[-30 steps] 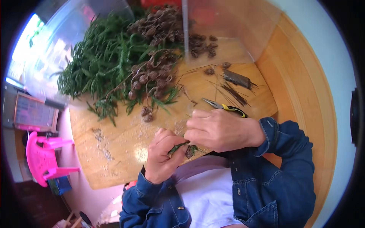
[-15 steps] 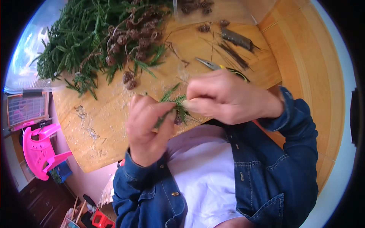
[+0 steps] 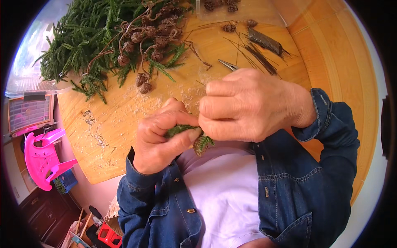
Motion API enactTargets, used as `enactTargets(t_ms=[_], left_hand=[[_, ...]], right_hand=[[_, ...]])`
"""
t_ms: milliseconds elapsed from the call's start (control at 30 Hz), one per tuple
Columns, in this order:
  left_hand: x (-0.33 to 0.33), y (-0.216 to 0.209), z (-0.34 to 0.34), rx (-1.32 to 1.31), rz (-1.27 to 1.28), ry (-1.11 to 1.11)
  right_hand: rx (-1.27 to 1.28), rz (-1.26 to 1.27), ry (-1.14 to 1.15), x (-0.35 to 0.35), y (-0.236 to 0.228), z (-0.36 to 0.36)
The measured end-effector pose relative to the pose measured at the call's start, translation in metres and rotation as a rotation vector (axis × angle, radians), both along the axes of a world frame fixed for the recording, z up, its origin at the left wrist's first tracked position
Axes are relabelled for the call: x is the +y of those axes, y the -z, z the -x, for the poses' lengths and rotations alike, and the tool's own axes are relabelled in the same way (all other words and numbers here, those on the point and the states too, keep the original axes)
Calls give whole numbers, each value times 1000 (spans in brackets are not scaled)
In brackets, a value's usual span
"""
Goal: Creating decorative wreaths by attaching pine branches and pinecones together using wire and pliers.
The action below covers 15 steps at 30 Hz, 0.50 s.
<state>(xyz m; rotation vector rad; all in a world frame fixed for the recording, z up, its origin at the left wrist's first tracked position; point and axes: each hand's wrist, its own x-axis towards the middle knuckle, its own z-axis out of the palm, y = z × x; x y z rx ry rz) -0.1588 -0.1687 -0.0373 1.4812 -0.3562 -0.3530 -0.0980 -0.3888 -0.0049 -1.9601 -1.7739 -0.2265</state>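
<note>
My left hand (image 3: 163, 134) is closed around a green pine sprig (image 3: 175, 130), its thumb and forefinger pinching it. A small brown pine cone (image 3: 199, 150) hangs below the fingertips, with green needles beside it. My right hand (image 3: 244, 105) is closed in a pinch and meets the left fingertips at the sprig. Its curled fingers hide what lies between them. Just beyond the right hand lie needle-nose pliers (image 3: 228, 65), only the jaws showing.
A heap of green pine branches (image 3: 91, 37) fills the table's far left, beside brown stems with pine cones (image 3: 159, 41). At the far right lie dark thin wires (image 3: 260, 58) and a dark wrapped bundle (image 3: 264, 41). A clear plastic box (image 3: 244, 15) holds cones. A pink chair (image 3: 43, 159) stands left.
My right hand has closed in over the sprig, covering its upper needles and the pliers' handles. My left hand has turned slightly, and the pine cone now shows more below the fingers.
</note>
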Motion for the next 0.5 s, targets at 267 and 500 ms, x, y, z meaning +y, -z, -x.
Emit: enactTargets(t_ms=[267, 500], left_hand=[[-8, -13, 5, -711, -562, -92], [-2, -4, -3, -249, -225, -111]], right_hand=[[843, 62, 248, 0, 12, 18], [225, -291, 282, -2, 15, 2]])
